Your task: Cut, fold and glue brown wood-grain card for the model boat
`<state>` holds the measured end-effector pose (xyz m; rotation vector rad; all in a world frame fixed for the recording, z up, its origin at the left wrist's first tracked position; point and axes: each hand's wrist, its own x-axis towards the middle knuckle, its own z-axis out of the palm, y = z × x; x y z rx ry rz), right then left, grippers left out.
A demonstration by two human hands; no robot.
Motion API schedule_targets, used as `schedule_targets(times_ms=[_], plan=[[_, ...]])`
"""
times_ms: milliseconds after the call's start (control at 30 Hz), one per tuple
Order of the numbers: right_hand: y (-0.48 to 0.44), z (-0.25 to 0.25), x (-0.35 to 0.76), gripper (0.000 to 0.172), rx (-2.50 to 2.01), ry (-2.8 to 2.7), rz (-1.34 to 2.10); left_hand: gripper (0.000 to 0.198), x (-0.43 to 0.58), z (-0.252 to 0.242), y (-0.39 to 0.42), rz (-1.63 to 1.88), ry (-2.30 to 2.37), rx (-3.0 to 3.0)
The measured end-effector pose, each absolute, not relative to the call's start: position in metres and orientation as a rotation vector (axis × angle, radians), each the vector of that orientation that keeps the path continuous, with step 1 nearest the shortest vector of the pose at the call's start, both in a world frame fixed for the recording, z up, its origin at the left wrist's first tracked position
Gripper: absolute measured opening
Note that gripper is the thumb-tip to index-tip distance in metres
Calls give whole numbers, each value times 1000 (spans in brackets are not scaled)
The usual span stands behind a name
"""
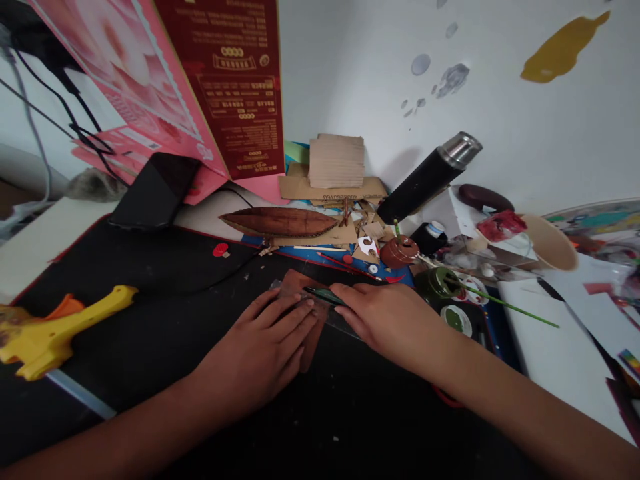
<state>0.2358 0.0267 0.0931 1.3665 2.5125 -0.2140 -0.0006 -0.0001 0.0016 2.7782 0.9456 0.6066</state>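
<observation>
Flatly, left fingers [286, 324] overlie thin brown sheeting [312, 345].

On my feed the table [33, 233] is pale, with a red-edged black mat [160, 280] covering a big chunk of it. Lying on the mat I've got a yellow glue gun [63, 333] way over left, a little red disc [220, 250] toward the back and a brown sheet [296, 277] around the middle. I also see some black gadget [155, 190] at the far left corner.
</observation>
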Motion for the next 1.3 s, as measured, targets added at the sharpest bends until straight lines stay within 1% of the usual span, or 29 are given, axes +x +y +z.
schedule_targets(times_ms=[333,567,733,967,1300], plan=[[26,90,231,26,1349,2505,-220,48,-2,1,-1,594,949,2790],[28,88,230,25,1300,2537,-139,47,-1,1,1,593,952,2783],[27,90,232,32,1259,2555,-99,47,-1,1,1,612,945,2774],[26,85,236,32,1251,2580,-81,44,-1,3,1,635,941,2766],[22,85,240,41,1248,2537,-106,47,0,2,1,632,949,2743]])
